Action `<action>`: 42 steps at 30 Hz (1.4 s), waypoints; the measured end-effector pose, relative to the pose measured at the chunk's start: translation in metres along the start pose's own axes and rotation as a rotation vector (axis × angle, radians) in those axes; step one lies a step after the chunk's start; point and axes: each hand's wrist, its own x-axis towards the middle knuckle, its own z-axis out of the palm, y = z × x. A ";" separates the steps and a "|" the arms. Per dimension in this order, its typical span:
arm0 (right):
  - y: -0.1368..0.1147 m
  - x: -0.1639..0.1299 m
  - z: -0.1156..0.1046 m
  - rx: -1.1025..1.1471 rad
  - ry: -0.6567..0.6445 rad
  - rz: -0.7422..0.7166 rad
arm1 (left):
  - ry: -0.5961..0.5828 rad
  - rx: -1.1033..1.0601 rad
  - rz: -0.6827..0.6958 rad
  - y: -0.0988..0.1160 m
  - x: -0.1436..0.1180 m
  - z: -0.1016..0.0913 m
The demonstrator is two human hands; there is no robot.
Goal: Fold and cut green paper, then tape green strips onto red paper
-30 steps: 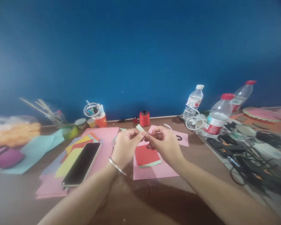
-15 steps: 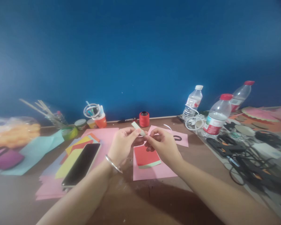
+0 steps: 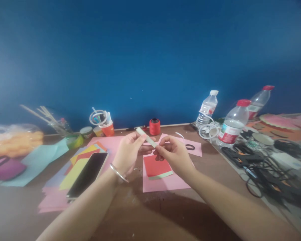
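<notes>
A narrow pale green paper strip (image 3: 145, 136) is held slanted between my two hands, above the table. My left hand (image 3: 128, 149), with a silver bangle at the wrist, pinches it near its upper end under the thumb. At the lower end, the thumb and fingers of my right hand (image 3: 172, 151) are closed on it. Below the hands lies a red paper square (image 3: 156, 166) over a pale green one (image 3: 163, 175), both on a pink sheet (image 3: 165, 187). Black scissor handles (image 3: 190, 147) show to the right on pink paper (image 3: 197, 152), the blades hidden.
A red thread spool (image 3: 155, 127) stands by the blue wall. To the left are a phone (image 3: 87, 174) on coloured papers (image 3: 54, 195) and an orange cup of pens (image 3: 107, 129). Bottles (image 3: 232, 124), cables and black glue-gun-like tools (image 3: 268, 180) crowd the right side.
My left hand has shifted slightly left along the strip, away from the right hand, so more of the strip shows between them. The right hand has barely moved.
</notes>
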 end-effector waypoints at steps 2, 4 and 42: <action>-0.001 0.000 0.000 -0.014 0.006 0.004 | -0.010 0.028 0.002 0.000 0.000 0.000; -0.001 -0.001 0.000 -0.020 0.014 0.002 | -0.016 0.044 0.015 0.001 0.000 0.000; 0.000 0.006 -0.013 -0.076 -0.083 -0.153 | 0.052 0.075 0.080 0.006 -0.001 -0.003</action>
